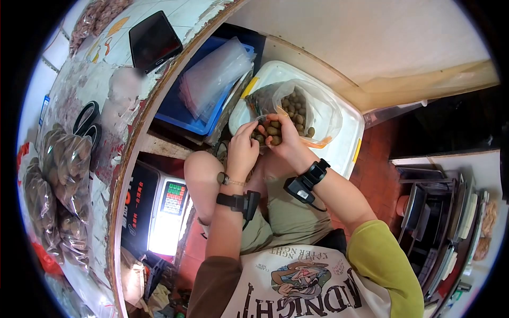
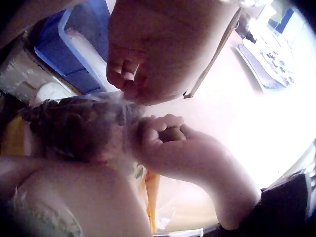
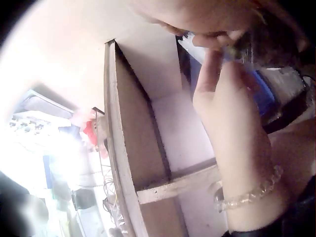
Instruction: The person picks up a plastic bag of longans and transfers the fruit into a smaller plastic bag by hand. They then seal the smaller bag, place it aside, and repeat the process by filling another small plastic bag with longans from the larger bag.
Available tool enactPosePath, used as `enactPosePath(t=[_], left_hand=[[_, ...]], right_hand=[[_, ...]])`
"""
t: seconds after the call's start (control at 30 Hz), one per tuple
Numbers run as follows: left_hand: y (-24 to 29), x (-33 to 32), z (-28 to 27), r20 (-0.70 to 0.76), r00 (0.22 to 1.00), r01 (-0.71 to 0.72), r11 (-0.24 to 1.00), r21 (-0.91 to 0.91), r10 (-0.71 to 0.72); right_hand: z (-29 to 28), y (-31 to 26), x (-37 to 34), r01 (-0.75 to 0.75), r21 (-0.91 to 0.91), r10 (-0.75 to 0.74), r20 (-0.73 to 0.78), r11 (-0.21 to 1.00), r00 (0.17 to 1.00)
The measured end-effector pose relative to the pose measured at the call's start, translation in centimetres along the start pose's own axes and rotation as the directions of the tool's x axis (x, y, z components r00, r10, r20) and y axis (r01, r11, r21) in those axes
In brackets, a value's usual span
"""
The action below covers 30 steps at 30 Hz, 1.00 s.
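My right hand [image 1: 289, 140] is curled round several small, round, brown-green fruits [image 1: 274, 131]. One fruit [image 2: 172, 134] shows between its fingers in the left wrist view. Close beside it, my left hand [image 1: 244, 149] pinches the mouth of a small clear plastic bag [image 2: 116, 106]. Dark round pieces [image 2: 74, 128] fill that bag, which hangs below the hands near the knee. Just beyond the right hand, a large clear bag [image 1: 327, 108] lies open with many more of the fruits [image 1: 295, 105] inside. The left fingertips are partly hidden in the head view.
The large bag rests on a white plastic tub lid [image 1: 344, 153] with yellow clips. Flat clear bags [image 1: 214, 77] lie in a blue tray [image 1: 183, 114] on the left. A lit scale [image 1: 172, 212] stands under the worn counter [image 1: 114, 153], which carries a tablet [image 1: 155, 42] and filled bags [image 1: 66, 175].
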<state>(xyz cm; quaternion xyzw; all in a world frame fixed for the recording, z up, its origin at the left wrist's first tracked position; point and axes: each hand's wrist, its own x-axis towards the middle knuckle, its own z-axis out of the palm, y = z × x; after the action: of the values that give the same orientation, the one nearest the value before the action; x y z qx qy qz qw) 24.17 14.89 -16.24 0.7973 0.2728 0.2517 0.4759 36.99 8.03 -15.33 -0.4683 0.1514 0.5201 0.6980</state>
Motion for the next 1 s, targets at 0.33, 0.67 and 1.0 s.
enactPosePath(t=[0.33,0.67,1.0], left_hand=[[-0.3,0.1,0.3,-0.026,1.000,-0.003,1.000,-0.004,0.003],[-0.3,0.1,0.3,-0.028,1.000,0.000,1.000,-0.013,0.000],[-0.1,0.1,0.2,-0.033,0.999,-0.001,1.000,-0.014,0.001]], right_hand=[[0.6,0.0,-0.9,0.118,0.022,-0.118,0.017,0.993,0.993],[0.7,0.3,-1.2,0.152,-0.076,-0.155,-0.025,0.985,0.988],[0.5,-0.4,-2.3,-0.093,0.016,0.091,0.108,0.996,0.990]])
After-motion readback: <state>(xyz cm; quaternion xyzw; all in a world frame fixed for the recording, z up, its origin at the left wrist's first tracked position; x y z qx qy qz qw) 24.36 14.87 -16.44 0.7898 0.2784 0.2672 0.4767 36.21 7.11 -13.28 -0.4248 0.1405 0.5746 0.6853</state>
